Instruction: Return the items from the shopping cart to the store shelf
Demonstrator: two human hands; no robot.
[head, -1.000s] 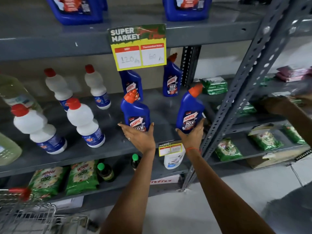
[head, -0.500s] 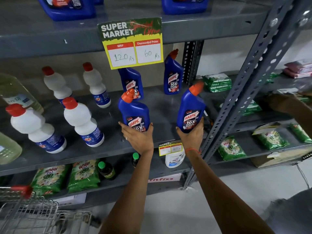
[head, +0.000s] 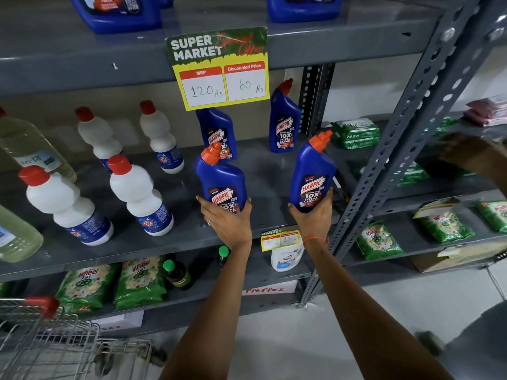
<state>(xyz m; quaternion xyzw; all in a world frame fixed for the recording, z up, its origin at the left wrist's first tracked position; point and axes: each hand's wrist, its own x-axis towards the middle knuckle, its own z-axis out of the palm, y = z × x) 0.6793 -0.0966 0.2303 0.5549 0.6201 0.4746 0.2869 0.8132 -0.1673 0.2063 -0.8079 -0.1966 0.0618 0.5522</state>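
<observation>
Left hand (head: 229, 223) wraps the base of one blue Harpic bottle (head: 222, 182), right hand (head: 315, 218) cups another (head: 312, 176); both at frame centre over the grey shelf (head: 175, 242). Best to set each base flat, label outward, before letting go. Count: four Harpic bottles, two already standing behind; four red-capped white bottles (head: 137, 196) to the left. Cart (head: 68, 346) lower left.
</observation>
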